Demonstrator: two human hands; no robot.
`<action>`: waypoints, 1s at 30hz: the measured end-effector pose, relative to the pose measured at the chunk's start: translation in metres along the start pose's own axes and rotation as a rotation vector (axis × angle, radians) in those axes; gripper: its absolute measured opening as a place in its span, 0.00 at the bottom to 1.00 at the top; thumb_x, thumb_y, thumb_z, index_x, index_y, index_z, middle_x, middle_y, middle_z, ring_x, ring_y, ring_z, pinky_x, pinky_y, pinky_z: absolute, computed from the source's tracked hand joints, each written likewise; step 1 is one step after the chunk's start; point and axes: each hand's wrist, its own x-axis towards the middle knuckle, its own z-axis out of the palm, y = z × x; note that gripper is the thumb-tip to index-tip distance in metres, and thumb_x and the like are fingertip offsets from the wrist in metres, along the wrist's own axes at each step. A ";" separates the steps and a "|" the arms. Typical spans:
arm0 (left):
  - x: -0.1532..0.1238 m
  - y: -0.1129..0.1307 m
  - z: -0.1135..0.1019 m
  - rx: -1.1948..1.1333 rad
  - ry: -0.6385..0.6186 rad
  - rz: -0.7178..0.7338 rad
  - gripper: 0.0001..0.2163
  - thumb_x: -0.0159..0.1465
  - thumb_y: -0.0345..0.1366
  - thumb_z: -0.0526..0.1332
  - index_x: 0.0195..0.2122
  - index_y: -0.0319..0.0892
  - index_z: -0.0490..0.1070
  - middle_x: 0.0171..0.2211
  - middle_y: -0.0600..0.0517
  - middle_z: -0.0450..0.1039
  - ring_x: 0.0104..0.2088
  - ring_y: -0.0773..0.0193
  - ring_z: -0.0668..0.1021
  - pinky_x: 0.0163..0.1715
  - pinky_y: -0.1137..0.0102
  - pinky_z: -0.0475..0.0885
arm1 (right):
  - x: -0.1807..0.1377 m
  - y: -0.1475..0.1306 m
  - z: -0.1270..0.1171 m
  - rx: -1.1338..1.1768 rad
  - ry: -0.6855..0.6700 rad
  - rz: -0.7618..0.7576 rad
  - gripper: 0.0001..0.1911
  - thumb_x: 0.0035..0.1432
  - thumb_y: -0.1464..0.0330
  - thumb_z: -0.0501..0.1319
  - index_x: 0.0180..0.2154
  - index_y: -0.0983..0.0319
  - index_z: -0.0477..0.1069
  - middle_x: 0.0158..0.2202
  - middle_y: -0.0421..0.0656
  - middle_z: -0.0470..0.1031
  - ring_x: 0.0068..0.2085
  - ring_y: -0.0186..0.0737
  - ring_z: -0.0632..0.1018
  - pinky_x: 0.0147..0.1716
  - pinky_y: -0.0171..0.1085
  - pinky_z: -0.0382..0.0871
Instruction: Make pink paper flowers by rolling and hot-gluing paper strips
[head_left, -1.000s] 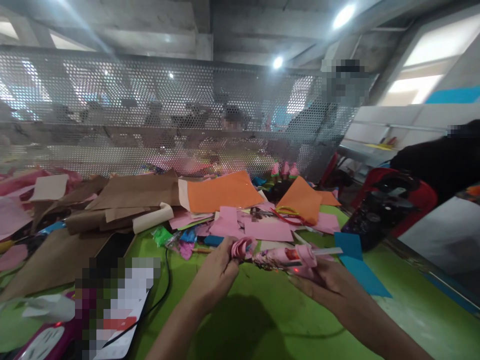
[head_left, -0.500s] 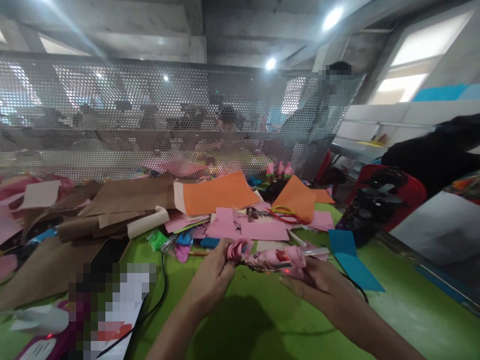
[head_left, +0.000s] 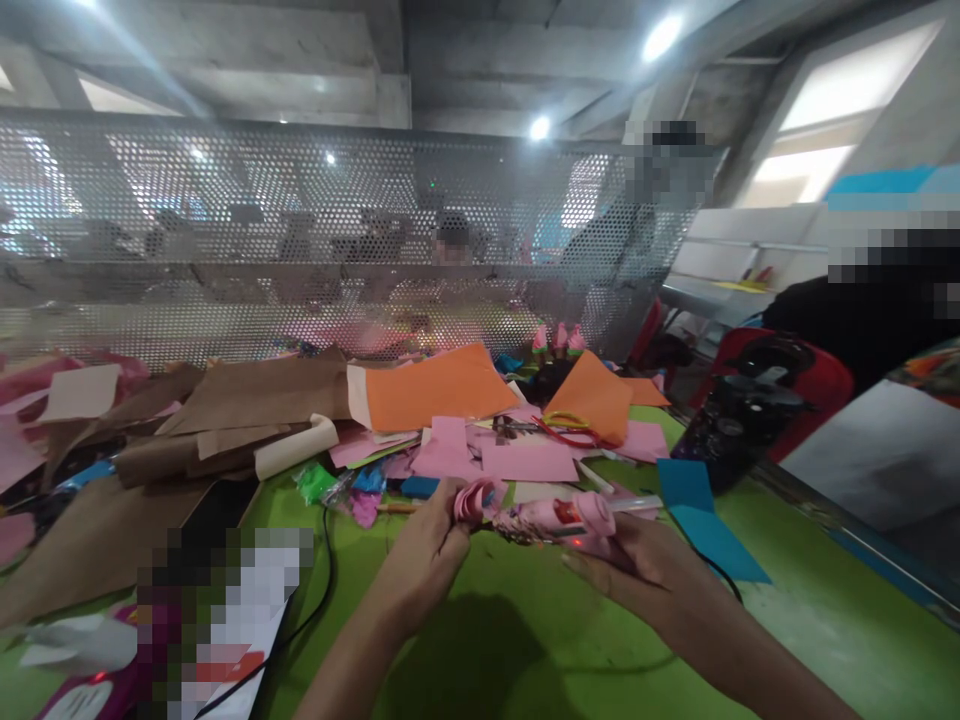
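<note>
My left hand (head_left: 427, 560) is closed around a small rolled pink paper flower (head_left: 474, 498), held just above the green table (head_left: 510, 660). My right hand (head_left: 637, 570) grips a pink hot glue gun (head_left: 570, 518), its nozzle pointing left and touching or nearly touching the flower. A glue stick (head_left: 637, 504) sticks out of the gun's back toward the right. Both hands meet at the middle of the view.
Pink (head_left: 525, 460), orange (head_left: 435, 385), blue (head_left: 697, 515) and brown (head_left: 247, 400) paper sheets litter the table behind the hands. A black cable (head_left: 322, 590) runs left of my forearm. A perforated metal screen (head_left: 300, 230) closes the far side. A person in black (head_left: 862, 320) is at right.
The view has shifted slightly; both hands hold the flower and glue gun in nearly the same pose.
</note>
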 end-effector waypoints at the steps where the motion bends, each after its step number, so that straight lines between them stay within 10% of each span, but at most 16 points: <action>1: 0.000 -0.001 0.000 -0.002 0.003 0.000 0.11 0.66 0.35 0.48 0.47 0.45 0.64 0.41 0.51 0.71 0.42 0.59 0.72 0.43 0.69 0.63 | 0.000 0.000 0.000 -0.001 0.005 -0.007 0.17 0.60 0.56 0.56 0.25 0.60 0.62 0.24 0.38 0.63 0.26 0.38 0.65 0.25 0.35 0.58; 19: 0.002 -0.004 0.003 -0.075 0.028 0.004 0.09 0.66 0.36 0.49 0.45 0.45 0.64 0.38 0.52 0.69 0.40 0.60 0.70 0.42 0.69 0.62 | -0.001 0.011 0.001 0.138 0.042 0.055 0.16 0.57 0.56 0.58 0.26 0.60 0.65 0.24 0.39 0.65 0.26 0.38 0.67 0.25 0.34 0.61; 30: -0.001 -0.002 0.000 -0.149 -0.021 -0.028 0.10 0.65 0.34 0.49 0.46 0.45 0.63 0.37 0.53 0.67 0.39 0.61 0.68 0.40 0.70 0.60 | 0.003 0.061 -0.015 0.445 0.072 0.379 0.22 0.52 0.50 0.60 0.28 0.63 0.71 0.23 0.42 0.73 0.21 0.33 0.66 0.20 0.32 0.60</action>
